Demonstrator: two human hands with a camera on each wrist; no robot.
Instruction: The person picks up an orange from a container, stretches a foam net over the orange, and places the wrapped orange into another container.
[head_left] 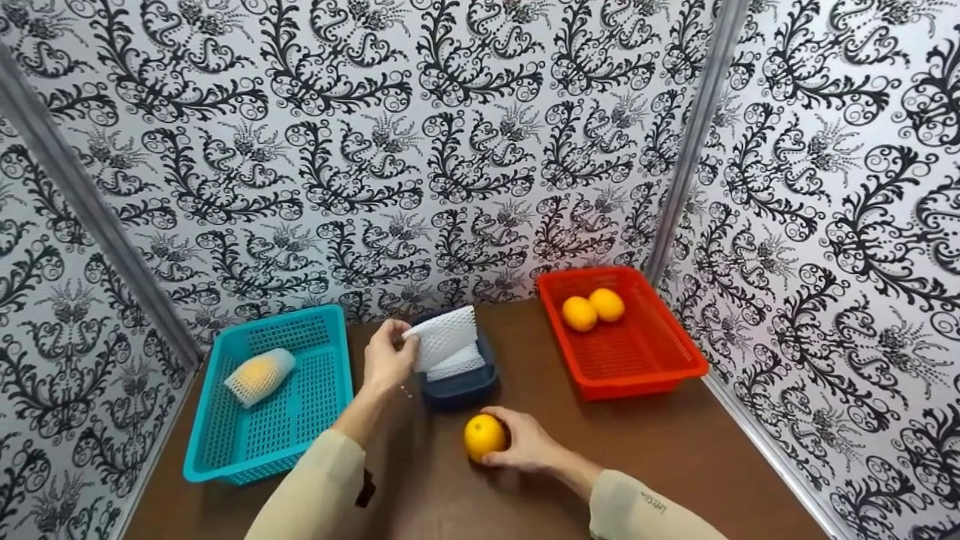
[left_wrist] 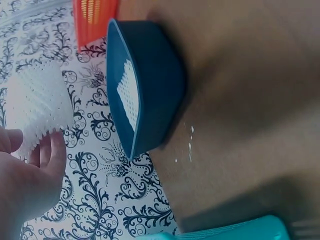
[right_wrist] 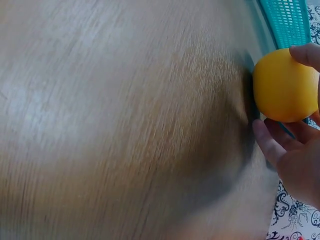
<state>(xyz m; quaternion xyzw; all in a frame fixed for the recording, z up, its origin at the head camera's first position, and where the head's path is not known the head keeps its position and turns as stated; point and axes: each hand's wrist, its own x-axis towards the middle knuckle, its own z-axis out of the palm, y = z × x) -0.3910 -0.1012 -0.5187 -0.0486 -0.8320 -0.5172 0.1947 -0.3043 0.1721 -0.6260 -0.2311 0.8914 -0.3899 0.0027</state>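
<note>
My left hand (head_left: 391,357) pinches a white foam net sleeve (head_left: 448,337) by one end, above a dark blue bin (head_left: 459,390). In the left wrist view the sleeve (left_wrist: 40,100) hangs from the thumb and fingers, apart from the bin (left_wrist: 160,85). More white netting (left_wrist: 129,95) lies inside that bin. My right hand (head_left: 529,442) holds a yellow-orange fruit, like an orange (head_left: 484,436), at the table's near middle. Thumb and fingers curl round the orange (right_wrist: 284,87) in the right wrist view, where part of the hand is cut off by the frame's edge.
At left stands a teal basket (head_left: 201,420) with one netted fruit (head_left: 259,377) in it. A red basket (head_left: 637,384) at right holds two oranges (head_left: 592,309). Patterned wall panels (head_left: 360,150) enclose the brown table (head_left: 435,502) at the back and sides.
</note>
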